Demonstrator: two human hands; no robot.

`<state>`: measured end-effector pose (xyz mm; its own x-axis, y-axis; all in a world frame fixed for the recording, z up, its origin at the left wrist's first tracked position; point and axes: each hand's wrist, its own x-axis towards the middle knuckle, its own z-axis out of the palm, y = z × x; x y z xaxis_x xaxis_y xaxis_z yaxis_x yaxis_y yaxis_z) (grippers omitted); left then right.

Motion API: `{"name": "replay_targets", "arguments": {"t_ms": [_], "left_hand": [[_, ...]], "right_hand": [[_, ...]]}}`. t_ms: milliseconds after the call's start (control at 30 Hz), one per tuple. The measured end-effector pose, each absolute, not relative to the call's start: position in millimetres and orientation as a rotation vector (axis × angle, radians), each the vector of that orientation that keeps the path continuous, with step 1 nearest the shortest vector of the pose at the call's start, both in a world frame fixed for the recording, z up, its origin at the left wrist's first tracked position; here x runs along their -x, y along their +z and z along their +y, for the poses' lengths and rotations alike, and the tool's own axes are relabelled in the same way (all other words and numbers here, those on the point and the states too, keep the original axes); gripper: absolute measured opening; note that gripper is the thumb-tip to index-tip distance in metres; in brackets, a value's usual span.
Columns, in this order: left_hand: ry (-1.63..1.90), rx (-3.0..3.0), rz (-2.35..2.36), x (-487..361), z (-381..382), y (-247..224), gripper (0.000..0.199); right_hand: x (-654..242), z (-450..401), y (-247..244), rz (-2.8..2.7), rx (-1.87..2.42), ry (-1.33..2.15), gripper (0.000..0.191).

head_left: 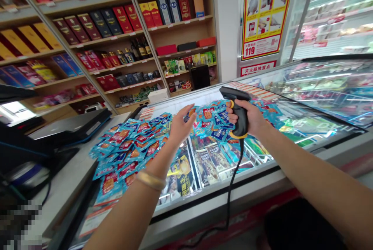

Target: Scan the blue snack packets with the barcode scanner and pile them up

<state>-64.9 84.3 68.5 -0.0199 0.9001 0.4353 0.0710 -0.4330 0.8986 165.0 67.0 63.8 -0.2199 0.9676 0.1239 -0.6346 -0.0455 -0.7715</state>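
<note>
My right hand (252, 116) is wrapped round the grip of a black and yellow barcode scanner (236, 93), its head tilted to the left and its black cable (232, 180) hanging down in front. With thumb and fingers apart, my left hand (181, 125) hovers at the edge of the small snack packets. A blue packet shows behind the gap between thumb and fingers; the hand does not appear to grip it. To the left lies a large heap of blue and red snack packets (128, 141). Another pile of packets (208, 119) spreads between and behind my hands.
The packets lie on a glass-topped freezer (198, 189) with wrapped goods under the glass. At left, a counter (62, 182) bears a flat black device (72, 129). Behind stand shelves of boxes (109, 22), a small white box (159, 95) and a red poster (264, 13).
</note>
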Motion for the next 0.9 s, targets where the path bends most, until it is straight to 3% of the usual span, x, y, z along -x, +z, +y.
{"name": "replay_targets", "arguments": {"t_ms": [167,400,700,900], "left_hand": [[1.356,-1.947,0.982,-10.9,103.5,71.4,0.028],[1.024,-2.175,1.139,-62.7,123.6,35.1,0.03],[1.048,-2.272,1.188,-51.3,113.4,48.2,0.044],[1.268,-2.079,1.231,21.5,99.6,69.2,0.045]], "right_hand": [[-236.1,62.7,55.9,-0.759,0.617,1.446,0.014],[-276.9,57.3,33.6,-0.643,0.662,1.411,0.018],[-273.0,56.6,33.8,-0.611,0.626,1.44,0.02],[-236.1,57.0,44.6,-0.751,0.658,1.396,0.017]]}}
